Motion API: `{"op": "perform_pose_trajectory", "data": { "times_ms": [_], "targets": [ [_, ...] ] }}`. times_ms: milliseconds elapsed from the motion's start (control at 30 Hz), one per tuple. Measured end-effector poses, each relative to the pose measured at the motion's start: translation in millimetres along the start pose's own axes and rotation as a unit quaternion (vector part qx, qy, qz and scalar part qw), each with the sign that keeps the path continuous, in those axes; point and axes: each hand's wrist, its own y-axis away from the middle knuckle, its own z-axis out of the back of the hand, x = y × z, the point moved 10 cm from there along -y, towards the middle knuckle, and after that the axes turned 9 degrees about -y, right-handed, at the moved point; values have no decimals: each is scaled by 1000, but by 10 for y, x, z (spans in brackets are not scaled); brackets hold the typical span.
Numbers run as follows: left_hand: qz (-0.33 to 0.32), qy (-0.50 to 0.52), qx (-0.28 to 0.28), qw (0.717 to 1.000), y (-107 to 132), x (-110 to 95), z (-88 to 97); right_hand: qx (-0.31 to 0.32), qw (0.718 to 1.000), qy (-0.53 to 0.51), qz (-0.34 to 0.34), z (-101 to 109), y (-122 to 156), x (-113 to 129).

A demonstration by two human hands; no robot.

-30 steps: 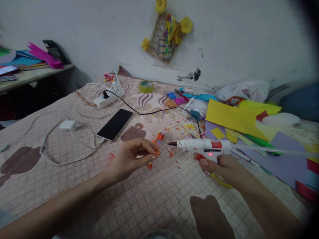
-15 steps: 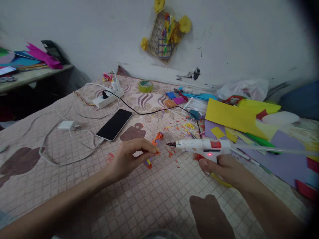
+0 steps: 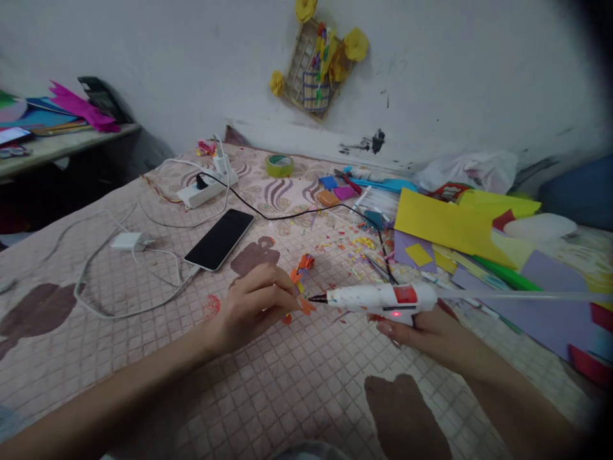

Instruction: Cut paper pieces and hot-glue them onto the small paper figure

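Observation:
Wrapped around its handle, my right hand holds a white glue gun. The gun's red light is on, and a clear glue stick sticks out of its back. Its dark nozzle points left and is at or very near a small orange piece. My left hand pinches that orange piece between thumb and fingers; its exact shape is hard to make out. Just beyond the fingertips lies a little orange, yellow and purple craft piece on the cloth.
A phone on a cable lies left, near a white power strip. Green tape stands at the back. Coloured paper sheets and scraps spread to the right. The gun's black cord crosses the table.
The glue gun has moved left and slightly down, bringing its nozzle to the orange piece. My left hand has turned a little, and the orange piece now shows at its fingertips.

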Motion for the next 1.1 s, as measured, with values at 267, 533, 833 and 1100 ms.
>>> {"op": "perform_pose_trajectory", "data": {
  "times_ms": [267,533,833,1100],
  "targets": [
    [-11,-9,-12,1000,-18,-34,32,22,999,-10,-30,-60,32,-82],
    [-18,-4,-5,1000,8,-32,8,45,998,-36,-23,-102,25,-59],
    [-13,-9,-1,1000,37,-13,-1,48,998,-8,-35,-107,36,-133],
    [-27,-5,5,1000,58,-31,-2,43,999,-10,-25,-88,31,-91]
  ]
}}
